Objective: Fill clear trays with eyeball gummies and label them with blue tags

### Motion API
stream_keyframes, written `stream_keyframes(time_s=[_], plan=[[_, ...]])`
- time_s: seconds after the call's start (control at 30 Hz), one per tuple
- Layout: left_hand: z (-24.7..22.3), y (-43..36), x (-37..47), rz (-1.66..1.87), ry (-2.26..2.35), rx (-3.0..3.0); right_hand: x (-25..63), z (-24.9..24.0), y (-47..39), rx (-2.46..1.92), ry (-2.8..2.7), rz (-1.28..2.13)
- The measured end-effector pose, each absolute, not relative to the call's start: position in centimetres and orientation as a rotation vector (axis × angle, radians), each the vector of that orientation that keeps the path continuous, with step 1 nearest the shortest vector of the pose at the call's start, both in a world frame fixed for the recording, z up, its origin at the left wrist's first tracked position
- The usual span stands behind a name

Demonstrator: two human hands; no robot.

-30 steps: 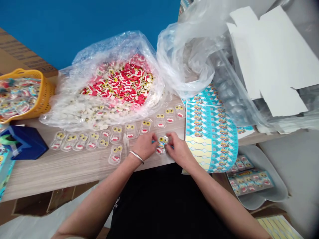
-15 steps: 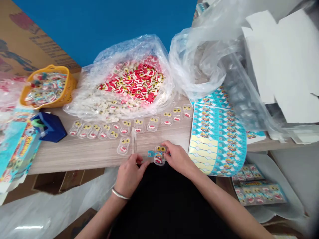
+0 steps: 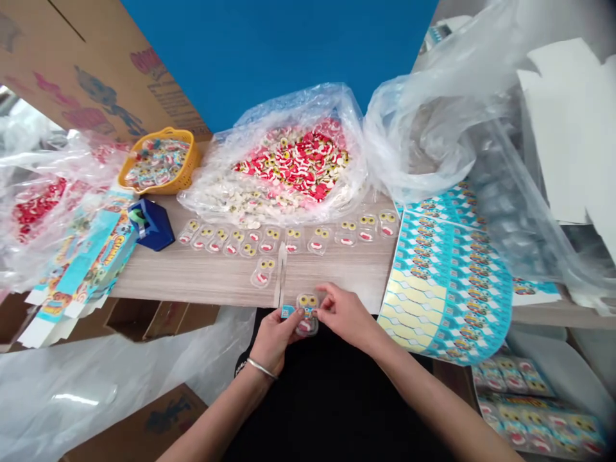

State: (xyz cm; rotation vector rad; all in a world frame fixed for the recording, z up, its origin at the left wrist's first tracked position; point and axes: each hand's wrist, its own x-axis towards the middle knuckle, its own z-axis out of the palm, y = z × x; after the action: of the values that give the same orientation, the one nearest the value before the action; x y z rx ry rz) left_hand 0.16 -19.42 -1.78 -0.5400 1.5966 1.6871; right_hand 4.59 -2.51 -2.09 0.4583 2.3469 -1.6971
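My left hand (image 3: 275, 337), with a bangle at the wrist, is closed on a clear gummy candy pack (image 3: 306, 326) at the table's front edge. Two yellow eyes and red-and-white teeth show inside the pack. A blue printed label (image 3: 287, 312) lies across its middle and sticks out to the left under my thumb. On the pack's right side, my right hand (image 3: 342, 316) pinches at the label's edge with thumb and fingers. A pale, thin tweezer-like tool (image 3: 281, 273) lies just beyond my left hand. Beside it rests another filled pack (image 3: 262, 273) without a label.
Several filled packs (image 3: 268, 241) form a row behind. Beyond them spreads a plastic bag of loose gummies (image 3: 308, 160). Label sheets (image 3: 445, 282) hang over the edge at right. At left stand a blue tape dispenser (image 3: 151, 226), a yellow basket (image 3: 190, 168) and printed cartons (image 3: 101, 256).
The view has swung left. My left hand has come in to the pack and now grips it. The label's left end lies closer to the pack; my right hand stays at its right side.
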Motion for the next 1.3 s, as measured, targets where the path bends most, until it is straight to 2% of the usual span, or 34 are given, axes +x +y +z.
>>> stream_keyframes(time_s=[0.17,0.33,0.53,0.87,1.03,1.13,1.23,1.3], plan=[[0.7,-17.2,-2.1,1.851,1.671,-0.399,5.1,-0.7,-0.6,0.799,1.962,-2.17],[2.3,-14.3,-3.9,1.898,1.687,-0.188,4.9,1.2,1.0,0.808,1.781,-2.565],[3.9,-11.5,-3.6,1.905,1.402,-0.072,5.2,1.6,2.4,0.737,1.293,-2.862],[4.0,-10.4,-2.2,1.709,1.158,-0.039,6.3,-0.6,2.5,0.354,0.934,-2.82],[3.5,-10.7,-2.1,1.647,1.164,-0.041,6.0,-1.4,2.7,0.375,0.912,-2.741],[2.8,-10.3,-2.4,1.763,1.287,-0.106,5.6,-1.0,2.3,0.606,1.12,-2.806],[2.0,-9.7,-2.5,1.886,1.444,-0.175,5.6,-0.2,1.6,0.934,1.648,-2.797],[1.7,-9.3,-2.4,1.918,1.499,-0.176,5.7,0.2,1.3,0.994,2.003,-2.697]])
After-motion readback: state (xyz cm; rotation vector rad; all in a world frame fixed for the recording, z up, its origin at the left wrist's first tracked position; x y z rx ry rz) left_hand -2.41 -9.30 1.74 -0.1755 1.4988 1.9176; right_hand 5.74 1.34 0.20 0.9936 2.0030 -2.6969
